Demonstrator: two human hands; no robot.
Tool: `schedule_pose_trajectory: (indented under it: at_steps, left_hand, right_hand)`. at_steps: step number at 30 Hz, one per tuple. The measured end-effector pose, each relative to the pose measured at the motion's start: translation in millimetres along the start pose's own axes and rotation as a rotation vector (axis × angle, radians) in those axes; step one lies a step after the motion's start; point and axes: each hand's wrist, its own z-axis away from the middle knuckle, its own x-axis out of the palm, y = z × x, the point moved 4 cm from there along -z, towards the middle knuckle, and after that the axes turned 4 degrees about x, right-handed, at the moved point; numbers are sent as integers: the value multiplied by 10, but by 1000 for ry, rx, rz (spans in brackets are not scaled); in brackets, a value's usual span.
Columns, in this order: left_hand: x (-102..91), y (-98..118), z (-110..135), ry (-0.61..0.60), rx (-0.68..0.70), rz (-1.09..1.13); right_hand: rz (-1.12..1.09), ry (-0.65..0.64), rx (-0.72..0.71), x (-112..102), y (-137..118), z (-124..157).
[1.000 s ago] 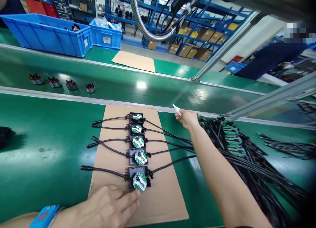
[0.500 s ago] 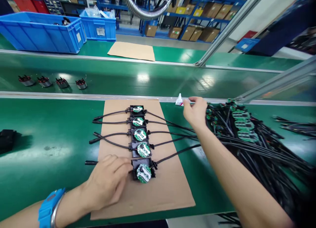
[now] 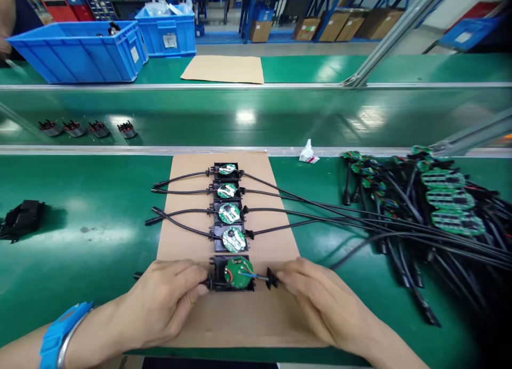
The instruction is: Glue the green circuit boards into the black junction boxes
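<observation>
Nearest me, a black plastic housing [image 3: 219,267] lies on the cardboard sheet [image 3: 240,326], with a round green circuit board [image 3: 239,273] over it. Red and blue wires show on the board. My left hand [image 3: 172,299] is closed on the short black cable at the housing's left side. My right hand [image 3: 324,305] pinches the long black cable just behind its black grommet [image 3: 272,278], which sits apart from the housing's right edge. Beyond them, several similar housings stand in a column, each with a white-patched round board [image 3: 234,239] and cables out both sides.
A pile of black cables [image 3: 408,251] with green boards [image 3: 456,222] covers the right side. A white tube [image 3: 308,153] lies by the back rail. At left is a black plastic part [image 3: 22,219]. Several motor parts [image 3: 98,129] and blue bins [image 3: 80,54] stand farther back.
My right hand has come back from beside the white tube to the nearest cable. The nearest board now shows a green, wired face instead of the white-patched one. The view has shifted.
</observation>
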Motion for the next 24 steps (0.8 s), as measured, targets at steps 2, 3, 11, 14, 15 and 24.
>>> schedule_pose_trajectory:
  at_steps: [2, 3, 11, 14, 15, 24]
  left_hand:
    - [-19, 71, -2, 10, -26, -8]
    - [-15, 92, -9, 14, -38, -22]
    - [153, 56, -121, 11, -59, -246]
    - [192, 43, -141, -13, -71, -296]
    - [201, 40, -142, -23, -79, -298]
    - [180, -29, -173, -90, -170, -186]
  right_hand:
    - [40, -54, -15, -92, -131, 15]
    - [47, -73, -8, -125, -195, 3]
    - [191, -191, -6, -26, -350, -217]
    - [231, -275, 31, 60, -359, -269]
    - [246, -306, 58, 81, -368, -293]
    - [444, -437, 101, 303, -445, -463]
